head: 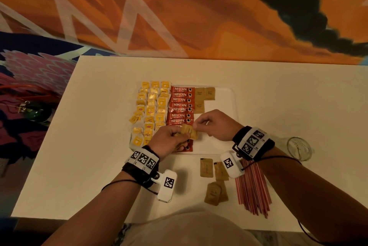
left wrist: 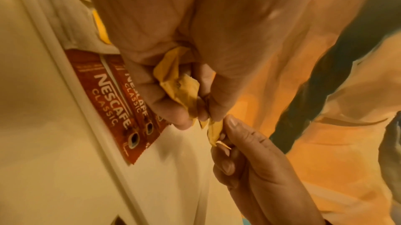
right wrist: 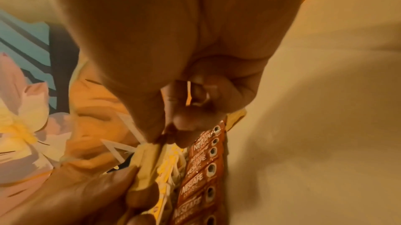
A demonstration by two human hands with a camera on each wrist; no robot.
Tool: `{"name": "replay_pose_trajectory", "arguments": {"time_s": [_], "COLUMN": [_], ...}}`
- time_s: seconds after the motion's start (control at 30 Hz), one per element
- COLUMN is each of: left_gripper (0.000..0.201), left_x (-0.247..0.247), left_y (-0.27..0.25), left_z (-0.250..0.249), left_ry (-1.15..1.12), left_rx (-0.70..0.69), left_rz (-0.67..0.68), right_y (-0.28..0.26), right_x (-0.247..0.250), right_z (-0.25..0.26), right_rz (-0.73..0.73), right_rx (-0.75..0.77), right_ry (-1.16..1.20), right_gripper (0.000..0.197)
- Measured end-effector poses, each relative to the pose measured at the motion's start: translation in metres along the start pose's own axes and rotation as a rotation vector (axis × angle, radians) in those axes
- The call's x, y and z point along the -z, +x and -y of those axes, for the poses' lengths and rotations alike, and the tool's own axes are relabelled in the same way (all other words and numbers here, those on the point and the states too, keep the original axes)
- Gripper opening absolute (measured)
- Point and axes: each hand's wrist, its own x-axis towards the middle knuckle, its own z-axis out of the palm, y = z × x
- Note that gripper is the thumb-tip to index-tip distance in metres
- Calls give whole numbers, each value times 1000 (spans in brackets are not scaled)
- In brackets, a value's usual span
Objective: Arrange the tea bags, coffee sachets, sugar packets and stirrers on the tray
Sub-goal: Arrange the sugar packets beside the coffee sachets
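A white tray (head: 229, 94) carries columns of yellow tea bags (head: 151, 106), a column of red coffee sachets (head: 180, 104) and three brown sugar packets (head: 205, 94) at its far end. My left hand (head: 171, 138) grips a bunch of brown sugar packets (head: 189, 132) over the tray's near end. My right hand (head: 211, 124) pinches the edge of one packet from that bunch (left wrist: 213, 131). More brown sugar packets (head: 214, 180) and a bundle of red stirrers (head: 252, 188) lie on the table near me.
The tray sits on a white table (head: 99, 126). A glass (head: 298, 148) stands at the right, beyond my right wrist. An orange patterned wall rises behind the table. A green round object (head: 37, 112) lies off the table's left edge.
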Motion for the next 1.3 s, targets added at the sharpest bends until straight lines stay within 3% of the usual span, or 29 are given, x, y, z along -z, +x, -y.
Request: {"name": "replay_pose_trajectory", "arguments": {"time_s": [0.27, 0.4, 0.53, 0.67, 0.83, 1.0, 1.3], "left_gripper": [14, 21, 36, 48, 36, 22, 29], "left_x": [-7, -12, -9, -7, -3, -3, -4], "left_y": [3, 1, -1, -1, -3, -7, -5], "left_z": [-10, -11, -8, -3, 1, -2, -5], "left_ry": [-83, -240, -228, -243, -279, -213, -211], "left_rx": [-12, 29, 25, 7, -22, 6, 55], "left_rz": [34, 8, 29, 65, 51, 9, -49], "right_y": [-18, -14, 0, 19, 38, 44, 50], "right_x": [-2, 12, 31, 38, 35, 32, 32], "right_z": [-17, -24, -31, -39, -50, -54, -54], "right_rz": [-2, -136, -295, -355, -351, -336, -356], "right_rx": [-4, -83, -163, -231, -342, -374, -434], "right_ry": [-62, -7, 1, -13, -55, -85, -96], "right_gripper": [16, 13, 18, 28, 38, 33, 38]}}
